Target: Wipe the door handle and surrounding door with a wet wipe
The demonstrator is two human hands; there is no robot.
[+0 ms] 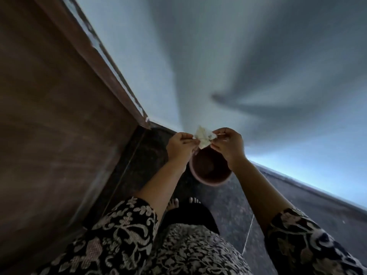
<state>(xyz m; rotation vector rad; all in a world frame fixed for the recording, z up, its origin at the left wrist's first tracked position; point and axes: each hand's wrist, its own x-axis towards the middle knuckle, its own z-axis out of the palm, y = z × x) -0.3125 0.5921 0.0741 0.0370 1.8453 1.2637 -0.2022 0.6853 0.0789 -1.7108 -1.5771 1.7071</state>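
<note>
A small crumpled pale wet wipe (203,136) is held between both hands in front of me. My left hand (179,146) pinches its left edge and my right hand (229,144) pinches its right edge. The wipe hangs directly above a round pinkish bin (200,178) on the floor. The brown wooden door (49,116) fills the left side of the view. Its handle is not in view.
A pale blue-grey wall (218,56) faces me, with shadows of my arms on it. The dark speckled floor (297,205) runs to the right. My bare feet (184,202) stand just behind the bin. A dark threshold (127,171) lies at the door's foot.
</note>
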